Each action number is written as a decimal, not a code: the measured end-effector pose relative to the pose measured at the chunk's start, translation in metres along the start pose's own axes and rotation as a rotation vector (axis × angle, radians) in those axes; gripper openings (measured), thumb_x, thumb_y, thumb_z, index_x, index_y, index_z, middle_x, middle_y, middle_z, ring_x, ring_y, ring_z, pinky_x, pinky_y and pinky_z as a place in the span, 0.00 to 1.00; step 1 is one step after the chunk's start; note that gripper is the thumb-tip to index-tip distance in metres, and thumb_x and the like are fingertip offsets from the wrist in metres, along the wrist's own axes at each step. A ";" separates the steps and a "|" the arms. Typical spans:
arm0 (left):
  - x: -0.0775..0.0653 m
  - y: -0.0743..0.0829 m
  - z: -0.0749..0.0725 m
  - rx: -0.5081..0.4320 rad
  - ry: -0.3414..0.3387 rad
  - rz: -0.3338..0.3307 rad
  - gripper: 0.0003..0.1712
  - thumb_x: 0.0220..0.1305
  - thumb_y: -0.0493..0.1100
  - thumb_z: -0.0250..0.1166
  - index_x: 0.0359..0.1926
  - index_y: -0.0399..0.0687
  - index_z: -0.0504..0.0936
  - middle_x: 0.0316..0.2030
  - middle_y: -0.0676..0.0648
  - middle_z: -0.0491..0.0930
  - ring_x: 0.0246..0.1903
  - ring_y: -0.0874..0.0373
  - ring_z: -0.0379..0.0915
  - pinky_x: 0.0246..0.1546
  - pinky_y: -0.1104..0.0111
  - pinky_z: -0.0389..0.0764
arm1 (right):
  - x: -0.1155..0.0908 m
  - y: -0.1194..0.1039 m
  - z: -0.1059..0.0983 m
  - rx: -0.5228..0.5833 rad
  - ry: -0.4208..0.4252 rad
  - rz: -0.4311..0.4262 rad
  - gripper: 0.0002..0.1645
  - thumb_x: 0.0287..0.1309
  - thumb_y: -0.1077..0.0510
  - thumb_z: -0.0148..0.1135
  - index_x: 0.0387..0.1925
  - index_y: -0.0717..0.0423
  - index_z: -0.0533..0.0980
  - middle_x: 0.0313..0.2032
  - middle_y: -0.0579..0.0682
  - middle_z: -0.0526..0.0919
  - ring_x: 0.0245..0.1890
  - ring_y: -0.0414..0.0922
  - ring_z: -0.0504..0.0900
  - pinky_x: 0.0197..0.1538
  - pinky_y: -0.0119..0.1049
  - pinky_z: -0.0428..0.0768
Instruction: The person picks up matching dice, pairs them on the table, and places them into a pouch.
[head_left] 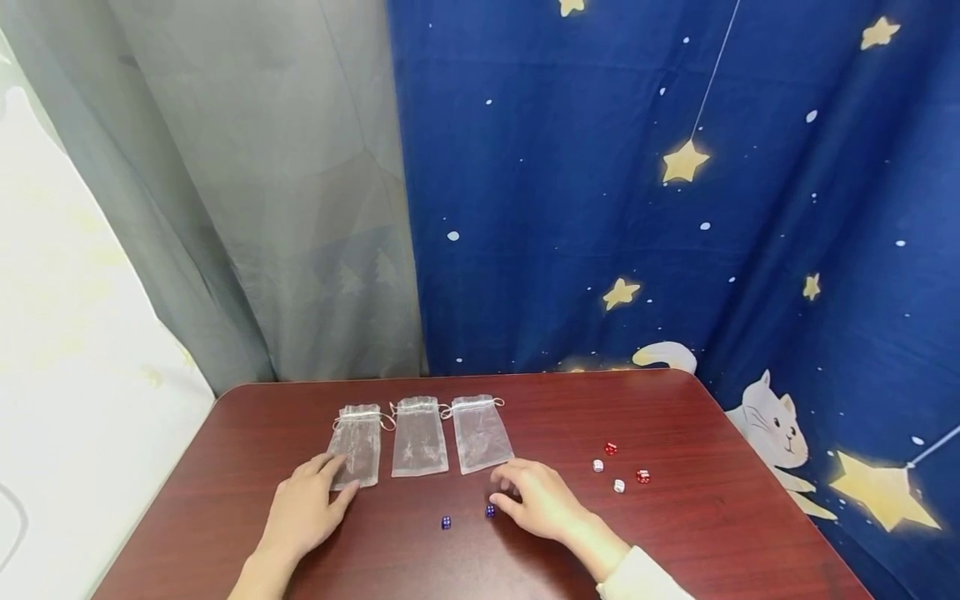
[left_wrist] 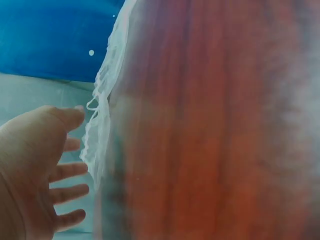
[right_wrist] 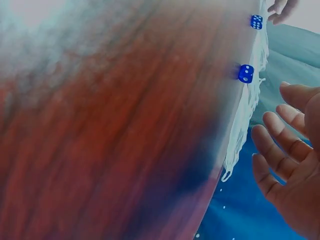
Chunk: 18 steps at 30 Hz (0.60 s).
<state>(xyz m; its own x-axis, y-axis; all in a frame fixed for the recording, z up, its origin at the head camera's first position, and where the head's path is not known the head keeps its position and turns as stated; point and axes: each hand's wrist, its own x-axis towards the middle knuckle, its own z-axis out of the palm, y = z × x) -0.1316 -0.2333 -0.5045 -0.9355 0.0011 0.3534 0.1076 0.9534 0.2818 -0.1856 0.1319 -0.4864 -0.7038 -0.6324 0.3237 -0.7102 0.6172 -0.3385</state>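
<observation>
Sheer white organza pouches in row on dark red worktop (head_left: 712,533): left pouch (head_left: 358,446), middle pouch (head_left: 418,437), right pouch (head_left: 480,433). Left hand (head_left: 303,510) flat on worktop, fingers (left_wrist: 70,170) straight, slightly spread, tips touching near edge of left pouch. Right hand (head_left: 538,498) near right pouch, fingers (right_wrist: 280,135) relaxed, loosely spread, holding nothing, just beside blue die (head_left: 490,510). Second blue die (head_left: 446,522) left of it. Red and white dice (head_left: 619,468) at right, well apart.
</observation>
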 end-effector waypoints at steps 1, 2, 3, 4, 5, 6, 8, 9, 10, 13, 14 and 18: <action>0.003 -0.001 0.000 0.001 -0.003 -0.022 0.29 0.63 0.50 0.70 0.57 0.33 0.81 0.54 0.32 0.79 0.54 0.31 0.76 0.46 0.35 0.76 | 0.000 0.000 0.000 0.005 0.003 0.006 0.08 0.60 0.53 0.71 0.40 0.49 0.82 0.31 0.39 0.80 0.33 0.35 0.78 0.39 0.35 0.80; 0.005 -0.003 0.000 -0.003 -0.011 -0.049 0.29 0.64 0.50 0.69 0.57 0.31 0.80 0.54 0.31 0.79 0.52 0.30 0.76 0.45 0.35 0.76 | 0.000 0.001 -0.001 0.012 0.006 0.010 0.08 0.60 0.54 0.71 0.40 0.49 0.82 0.31 0.39 0.80 0.33 0.35 0.79 0.39 0.35 0.80; 0.008 -0.005 0.000 -0.008 -0.022 -0.078 0.30 0.65 0.49 0.68 0.57 0.30 0.79 0.53 0.29 0.78 0.51 0.29 0.76 0.44 0.35 0.76 | 0.000 0.001 -0.001 0.020 0.009 0.015 0.08 0.60 0.54 0.71 0.40 0.50 0.82 0.32 0.39 0.80 0.33 0.36 0.79 0.39 0.35 0.80; 0.011 -0.007 0.000 -0.015 -0.037 -0.114 0.30 0.66 0.49 0.66 0.58 0.28 0.78 0.54 0.28 0.77 0.51 0.27 0.75 0.44 0.35 0.76 | 0.000 0.001 -0.001 0.029 0.011 0.020 0.08 0.61 0.54 0.71 0.41 0.50 0.82 0.32 0.39 0.80 0.33 0.36 0.79 0.39 0.35 0.80; 0.013 -0.008 0.000 -0.025 -0.052 -0.148 0.30 0.67 0.49 0.64 0.59 0.27 0.77 0.53 0.26 0.76 0.51 0.26 0.75 0.45 0.35 0.76 | 0.000 0.002 -0.002 0.037 0.013 0.024 0.08 0.61 0.54 0.71 0.41 0.50 0.82 0.32 0.39 0.80 0.33 0.35 0.79 0.39 0.35 0.80; 0.016 -0.010 0.000 -0.037 -0.069 -0.183 0.30 0.68 0.48 0.62 0.59 0.25 0.76 0.54 0.25 0.76 0.51 0.25 0.75 0.46 0.36 0.76 | 0.000 0.002 -0.002 0.044 0.015 0.026 0.08 0.61 0.54 0.71 0.41 0.50 0.82 0.32 0.38 0.80 0.33 0.35 0.79 0.39 0.35 0.80; 0.021 -0.013 -0.001 -0.057 -0.095 -0.241 0.30 0.70 0.47 0.59 0.60 0.23 0.74 0.53 0.23 0.74 0.51 0.23 0.73 0.48 0.36 0.75 | 0.000 0.003 -0.003 0.058 0.020 0.031 0.09 0.61 0.54 0.71 0.41 0.50 0.82 0.32 0.38 0.79 0.33 0.35 0.78 0.39 0.35 0.79; 0.024 -0.014 -0.002 -0.063 -0.104 -0.262 0.30 0.70 0.47 0.58 0.60 0.22 0.73 0.53 0.22 0.74 0.51 0.23 0.73 0.49 0.36 0.75 | 0.000 0.003 -0.003 0.064 0.023 0.033 0.09 0.61 0.54 0.71 0.41 0.50 0.82 0.32 0.38 0.79 0.33 0.35 0.78 0.38 0.34 0.79; 0.026 -0.015 -0.003 -0.067 -0.111 -0.280 0.30 0.70 0.46 0.57 0.59 0.22 0.73 0.52 0.22 0.74 0.51 0.22 0.73 0.49 0.36 0.75 | 0.000 0.003 -0.003 0.069 0.027 0.036 0.09 0.61 0.54 0.71 0.41 0.50 0.83 0.32 0.38 0.79 0.33 0.35 0.78 0.38 0.34 0.79; 0.033 -0.015 -0.006 -0.065 -0.125 -0.320 0.30 0.68 0.47 0.58 0.58 0.21 0.73 0.50 0.22 0.75 0.50 0.22 0.73 0.48 0.36 0.75 | -0.001 0.005 -0.002 0.080 0.040 0.046 0.09 0.61 0.54 0.71 0.42 0.51 0.83 0.31 0.38 0.78 0.31 0.34 0.77 0.37 0.33 0.78; 0.034 -0.016 -0.006 -0.061 -0.131 -0.329 0.31 0.68 0.47 0.59 0.57 0.21 0.74 0.50 0.22 0.76 0.50 0.22 0.73 0.47 0.36 0.75 | -0.001 0.005 -0.002 0.085 0.047 0.049 0.09 0.61 0.54 0.71 0.42 0.51 0.83 0.31 0.38 0.78 0.31 0.35 0.77 0.37 0.32 0.78; 0.040 -0.017 -0.004 -0.047 -0.147 -0.349 0.29 0.65 0.50 0.63 0.52 0.24 0.78 0.46 0.25 0.77 0.47 0.23 0.74 0.44 0.36 0.76 | -0.001 0.006 -0.001 0.098 0.079 0.061 0.09 0.60 0.54 0.71 0.41 0.51 0.83 0.30 0.37 0.77 0.30 0.35 0.77 0.35 0.30 0.77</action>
<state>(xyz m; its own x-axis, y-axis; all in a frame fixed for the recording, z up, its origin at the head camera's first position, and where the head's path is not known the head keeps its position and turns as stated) -0.1694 -0.2509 -0.4919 -0.9565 -0.2749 0.0980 -0.2141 0.8892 0.4044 -0.1896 0.1370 -0.4878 -0.7473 -0.5536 0.3675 -0.6640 0.6021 -0.4434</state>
